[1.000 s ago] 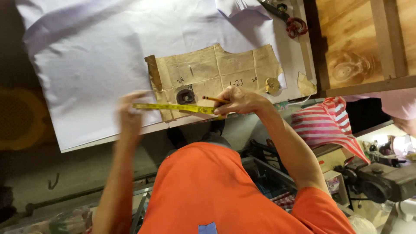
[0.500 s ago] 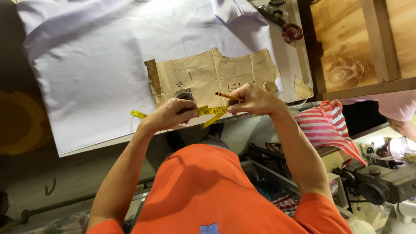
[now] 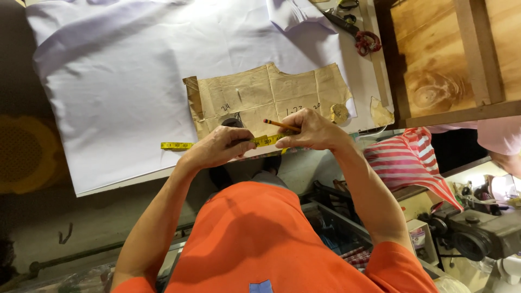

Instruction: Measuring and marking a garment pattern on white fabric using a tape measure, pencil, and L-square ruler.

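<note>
Left hand (image 3: 217, 147): closed over a yellow measuring tape (image 3: 176, 145), fingers curled down on it at the near edge of the table (image 3: 364, 76). A free length of tape projects outward past the knuckles onto the white fabric (image 3: 119, 81).

Right hand (image 3: 315, 130): just beside the left, pinching the other end of the tape while also gripping a pencil (image 3: 281, 125), whose tip points back toward the left hand.

Change over the last second: the left hand has travelled inward along the tape from a wide spread, so the span held between the hands is now short. Judgement: a small dimension is being set rather than a long one.

Directly beyond both hands lies the brown paper pattern (image 3: 271, 95), flat on the white fabric; the tape sits at its near edge. A small dark weight (image 3: 232, 122) rests on the pattern just beyond the left fingers.

Farther beyond the right hand: scissors (image 3: 355, 30) with red handles.
</note>
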